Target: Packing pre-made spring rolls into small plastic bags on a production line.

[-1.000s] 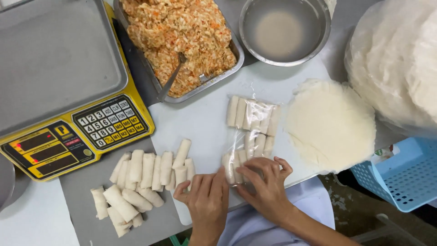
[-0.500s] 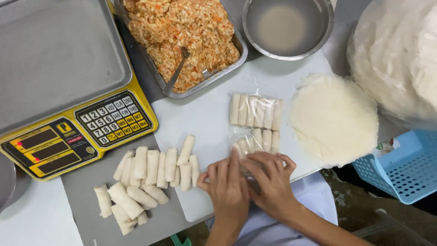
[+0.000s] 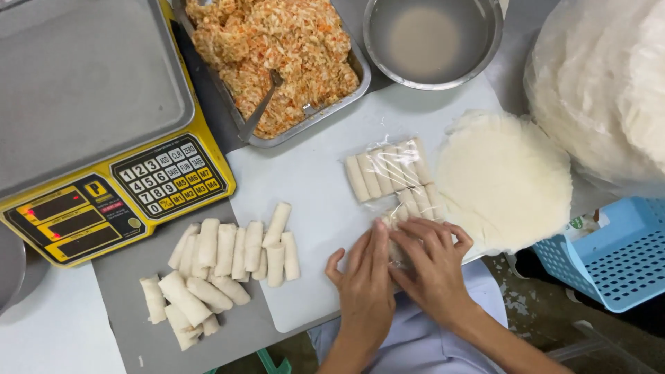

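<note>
Bright, even overhead light; shadows soft and short. Mild glare on the steel bowl [image 3: 431,40] and scale platter [image 3: 83,83]. Focus sharp across centre; slight wide-angle stretch at edges. No motion blur evident.

Both hands [image 3: 402,266] shifted right, apparently pressing bag [image 3: 395,180]

Single head view, steep downward, close over table [image 3: 312,201].

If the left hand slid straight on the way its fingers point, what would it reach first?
The left hand points up the board, its fingertips at the near end of the clear bag of spring rolls. It would probably push further along that bag; past it sits the tray of shredded filling.
</note>
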